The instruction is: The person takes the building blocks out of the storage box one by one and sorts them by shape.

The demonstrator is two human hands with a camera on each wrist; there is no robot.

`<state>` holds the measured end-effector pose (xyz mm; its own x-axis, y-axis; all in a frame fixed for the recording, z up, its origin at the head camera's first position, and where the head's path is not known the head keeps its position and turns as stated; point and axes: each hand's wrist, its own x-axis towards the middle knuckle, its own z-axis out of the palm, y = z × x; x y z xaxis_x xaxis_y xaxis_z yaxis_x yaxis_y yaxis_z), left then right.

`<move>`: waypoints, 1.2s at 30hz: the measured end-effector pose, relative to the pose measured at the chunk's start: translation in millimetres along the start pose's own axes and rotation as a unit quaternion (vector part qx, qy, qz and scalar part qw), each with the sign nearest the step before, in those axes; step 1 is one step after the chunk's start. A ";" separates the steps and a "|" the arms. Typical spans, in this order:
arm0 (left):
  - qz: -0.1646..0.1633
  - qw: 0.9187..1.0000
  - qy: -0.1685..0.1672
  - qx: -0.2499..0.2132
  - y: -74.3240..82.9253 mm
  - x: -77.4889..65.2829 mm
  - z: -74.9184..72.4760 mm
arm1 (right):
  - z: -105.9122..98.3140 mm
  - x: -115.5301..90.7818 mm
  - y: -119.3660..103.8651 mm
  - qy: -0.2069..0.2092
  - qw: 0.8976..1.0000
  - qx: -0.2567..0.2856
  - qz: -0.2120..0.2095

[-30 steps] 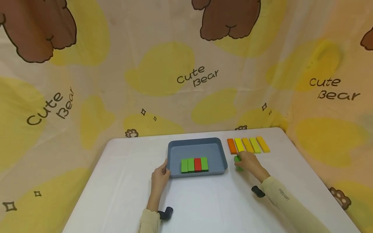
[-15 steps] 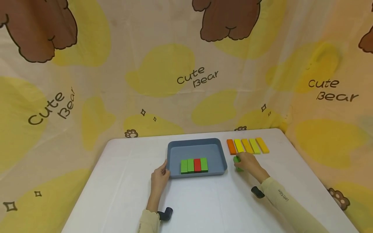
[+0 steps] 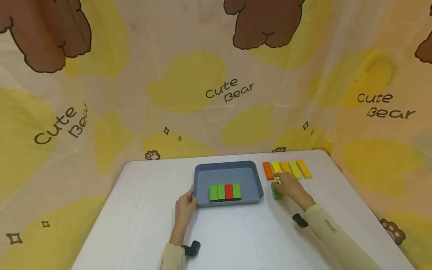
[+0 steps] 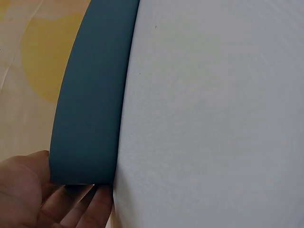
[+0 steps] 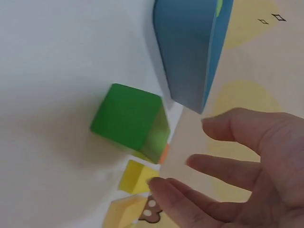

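Observation:
A shallow blue-grey tray [image 3: 233, 175] stands on the white table. My left hand [image 3: 185, 204] grips its near left corner; in the left wrist view the thumb lies against the tray wall [image 4: 90, 95] and fingers curl beneath. Inside the tray, a red block [image 3: 229, 191] sits in a row among several green blocks [image 3: 221, 192]. Right of the tray, a green block [image 3: 276, 191] rests on the table, partly behind my right hand [image 3: 293, 187]. In the right wrist view, my right hand's spread fingers hold nothing and are apart from this green block [image 5: 128, 116].
Behind my right hand is a row of separate blocks: an orange block [image 3: 268, 171], a bright yellow block [image 3: 275, 168] and several yellowish ones, ending at a yellow-orange block [image 3: 304, 168]. A printed cloth [image 3: 189, 123] hangs behind the table [image 3: 145, 210].
My right hand has let go of the green block and lifted slightly up and away from it, toward the row behind. The left hand keeps its place on the tray.

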<state>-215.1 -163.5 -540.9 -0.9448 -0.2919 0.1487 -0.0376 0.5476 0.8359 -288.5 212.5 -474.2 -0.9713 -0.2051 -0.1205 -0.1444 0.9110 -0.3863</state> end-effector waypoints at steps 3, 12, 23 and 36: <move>0.001 1.000 0.008 0.006 -1.2 0.2 -0.1 | -4.1 3.2 -10.9 0.036 0.999 -0.001 -0.019; 0.006 1.000 0.002 -0.004 -1.0 2.8 2.6 | 6.4 12.2 -57.9 0.080 0.992 -0.014 -0.100; -0.010 1.000 -0.001 0.000 -2.2 0.0 2.7 | 44.1 13.9 -99.3 0.034 0.995 0.004 -0.093; 0.004 1.000 -0.002 0.002 -2.3 1.2 2.6 | 63.1 12.5 -122.3 0.010 0.996 0.004 -0.090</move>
<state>-217.0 -163.1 -543.9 -0.9465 -0.2843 0.1528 -0.0315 0.5523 0.8330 -271.1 75.9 -486.1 -0.9334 -0.3577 -0.0298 -0.3153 0.8569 -0.4079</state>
